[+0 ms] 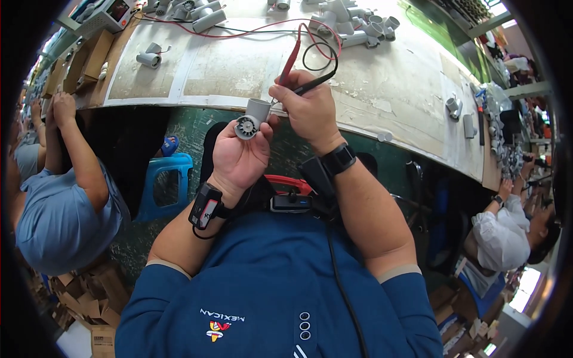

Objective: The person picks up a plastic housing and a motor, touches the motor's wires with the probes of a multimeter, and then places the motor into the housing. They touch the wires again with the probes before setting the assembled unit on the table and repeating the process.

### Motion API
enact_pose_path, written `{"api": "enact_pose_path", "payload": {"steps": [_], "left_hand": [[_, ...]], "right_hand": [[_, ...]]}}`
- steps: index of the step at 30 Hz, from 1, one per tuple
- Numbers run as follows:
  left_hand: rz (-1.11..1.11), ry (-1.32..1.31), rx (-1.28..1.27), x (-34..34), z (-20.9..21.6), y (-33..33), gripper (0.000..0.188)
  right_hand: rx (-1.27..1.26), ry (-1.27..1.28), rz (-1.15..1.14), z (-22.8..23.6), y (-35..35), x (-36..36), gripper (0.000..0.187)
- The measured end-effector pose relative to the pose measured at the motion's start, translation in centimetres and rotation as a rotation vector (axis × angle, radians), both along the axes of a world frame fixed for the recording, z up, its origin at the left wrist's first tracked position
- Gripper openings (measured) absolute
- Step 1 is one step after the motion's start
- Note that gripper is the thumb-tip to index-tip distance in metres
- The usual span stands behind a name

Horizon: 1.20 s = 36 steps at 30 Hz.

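My left hand [237,156] is closed around a small grey plastic fan housing [258,110], its round end with the finned fan wheel turned toward me and its wider tube pointing up. In my right hand [310,114] I hold a red test probe [290,62] and a black test probe [316,82] together, like a pair of chopsticks. Their tips come down beside the housing's right side; whether they touch it or its wires I cannot tell. A red lead [256,30] and a black lead run from the probes across the table toward the far left.
The worn white tabletop [382,107] lies ahead. More grey housings [352,27] are piled at the far side, and one pair [149,56] lies at left. A boxy instrument [110,17] stands far left, near a cardboard box [89,62]. Co-workers sit on both sides; a blue stool [164,185] is at left.
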<state>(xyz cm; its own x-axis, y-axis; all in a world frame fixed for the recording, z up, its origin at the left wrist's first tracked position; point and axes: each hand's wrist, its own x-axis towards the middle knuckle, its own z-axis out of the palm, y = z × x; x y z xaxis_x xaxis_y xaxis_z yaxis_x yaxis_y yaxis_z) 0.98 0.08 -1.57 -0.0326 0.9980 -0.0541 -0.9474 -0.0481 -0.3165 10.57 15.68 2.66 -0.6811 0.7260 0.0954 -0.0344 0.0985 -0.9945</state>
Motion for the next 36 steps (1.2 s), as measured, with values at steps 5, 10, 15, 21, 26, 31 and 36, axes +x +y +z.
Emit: {"api": "enact_pose_path", "payload": {"steps": [5, 10, 15, 21, 26, 31, 36], "left_hand": [[-0.004, -0.004, -0.012, 0.03, 0.08, -0.06, 0.050], [-0.007, -0.002, -0.011, -0.02, -0.07, -0.07, 0.050], [-0.008, 0.002, -0.021, 0.03, -0.01, -0.07, 0.050], [0.000, 0.008, -0.021, 0.10, -0.15, 0.10, 0.051], [-0.003, 0.003, -0.019, 0.12, -0.15, 0.18, 0.051], [0.002, 0.013, -0.020, 0.14, -0.23, 0.26, 0.051], [0.006, 0.021, -0.019, 0.17, -0.28, 0.34, 0.050]], "right_hand": [[0.083, -0.069, -0.037, 0.00, -0.17, -0.20, 0.017], [0.138, -0.155, -0.038, 0.74, -0.41, -0.03, 0.020], [0.145, -0.111, -0.019, 0.50, -0.38, 0.10, 0.021], [0.117, -0.103, 0.003, 0.47, -0.46, 0.06, 0.020], [0.150, -0.109, -0.005, 0.45, -0.54, 0.13, 0.020], [0.177, -0.103, -0.009, 0.46, -0.60, 0.20, 0.020], [0.182, -0.113, -0.003, 0.45, -0.55, 0.17, 0.020]]}}
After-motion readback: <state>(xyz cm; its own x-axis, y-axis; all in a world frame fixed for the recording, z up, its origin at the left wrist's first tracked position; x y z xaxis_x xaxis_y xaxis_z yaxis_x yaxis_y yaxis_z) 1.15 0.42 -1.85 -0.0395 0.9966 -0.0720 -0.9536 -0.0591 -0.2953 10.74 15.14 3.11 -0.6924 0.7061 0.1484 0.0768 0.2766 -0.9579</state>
